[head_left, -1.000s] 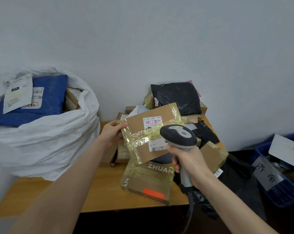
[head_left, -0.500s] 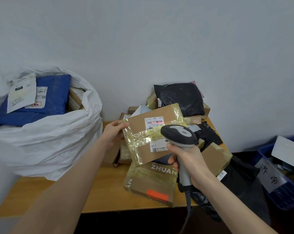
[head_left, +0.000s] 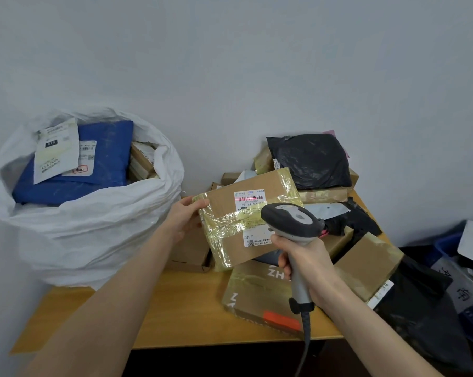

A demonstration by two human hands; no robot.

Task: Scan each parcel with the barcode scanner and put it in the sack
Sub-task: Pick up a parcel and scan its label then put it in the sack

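My left hand (head_left: pixel 185 217) grips the left edge of a brown cardboard parcel (head_left: pixel 230 202) wrapped in yellowish tape, held tilted above the table. My right hand (head_left: pixel 307 263) grips the handle of a grey barcode scanner (head_left: pixel 291 217), whose head points at the parcel's white label. A red scan line lies across the label's barcode (head_left: pixel 250 198). The white sack (head_left: pixel 88 227) stands at the left on the table, open at the top, with a blue parcel (head_left: pixel 105 164) and other parcels inside.
A heap of parcels covers the right half of the wooden table (head_left: pixel 175 308): a black bag (head_left: pixel 311 159), a taped box marked ZH (head_left: pixel 257 295), a small brown box (head_left: pixel 366 265). A blue crate (head_left: pixel 472 268) with papers stands at the far right. A wall is behind.
The parcel and scanner have stayed together with slight shifts; the red scan line still lies on the barcode. The view has drifted a little.
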